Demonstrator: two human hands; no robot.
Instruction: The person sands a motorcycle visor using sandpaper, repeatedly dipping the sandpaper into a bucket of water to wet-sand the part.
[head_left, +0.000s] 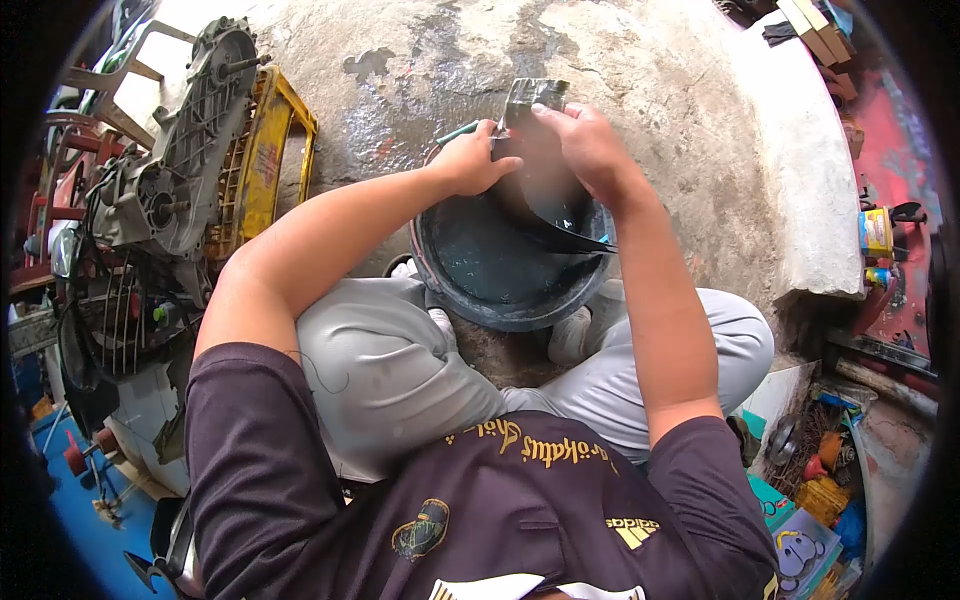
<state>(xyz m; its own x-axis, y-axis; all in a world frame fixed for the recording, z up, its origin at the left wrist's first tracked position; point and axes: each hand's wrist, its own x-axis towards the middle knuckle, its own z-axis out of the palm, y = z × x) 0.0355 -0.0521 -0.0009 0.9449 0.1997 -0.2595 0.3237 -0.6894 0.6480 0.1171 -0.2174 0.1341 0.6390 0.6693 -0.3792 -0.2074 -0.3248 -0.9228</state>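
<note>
A round black basin (500, 265) with dark water stands on the ground between my knees. Over its far side I hold a dark, curved, glossy panel (555, 215), whose lower end reaches down into the basin. At the panel's upper left edge is my left hand (478, 160), thumb and fingers closed on it. My right hand (590, 150) grips a greenish-grey folded piece (538, 95) against the panel's upper end. The panel's middle is blurred.
On the left, a metal engine casing (200, 150) leans by a yellow crate (265, 140). A white concrete ledge (815, 200) runs along the right. Wet concrete ground (400, 80) lies beyond the basin. Assorted items and a yellow can (875, 232) are at the far right.
</note>
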